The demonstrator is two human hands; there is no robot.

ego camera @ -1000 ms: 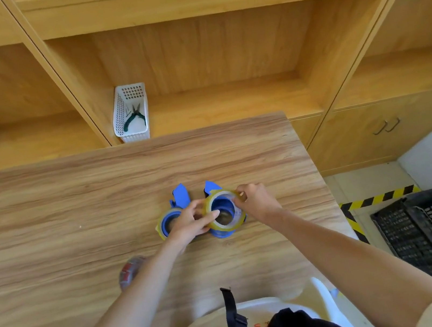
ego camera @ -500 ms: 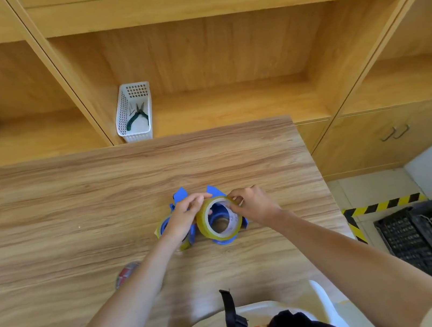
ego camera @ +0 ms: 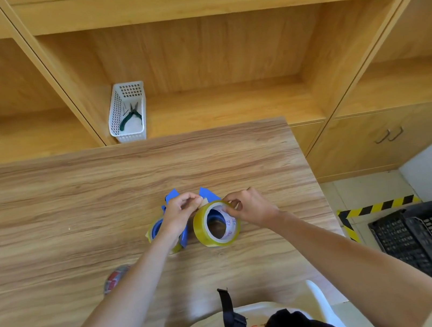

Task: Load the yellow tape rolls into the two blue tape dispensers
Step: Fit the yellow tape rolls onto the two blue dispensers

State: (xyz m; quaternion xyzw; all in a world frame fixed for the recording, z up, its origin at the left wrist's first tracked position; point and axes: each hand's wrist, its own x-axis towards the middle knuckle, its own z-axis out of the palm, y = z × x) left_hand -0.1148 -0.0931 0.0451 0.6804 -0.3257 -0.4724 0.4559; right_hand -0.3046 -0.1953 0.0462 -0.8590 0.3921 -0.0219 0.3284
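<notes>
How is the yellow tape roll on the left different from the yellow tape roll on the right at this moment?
The right tape roll is in plain sight, its open core facing the camera; the left tape roll is mostly hidden under the left hand. The right hand pinches the right roll's rim; the left hand reaches over the left roll. Both are yellow and sit on blue dispensers.

Bright, even daylight is filling the frame, and the table (ego camera: 74,202) is showing soft, faint shadows beneath both forearms. No harsh glare is appearing anywhere. The wide-angle lens is bending the shelf unit (ego camera: 183,1) along the upper edge and splaying its dividers outward at both sides. The center is staying reasonably sharp, while the corners are softening, and fine detail is looking slightly smeared.
</notes>
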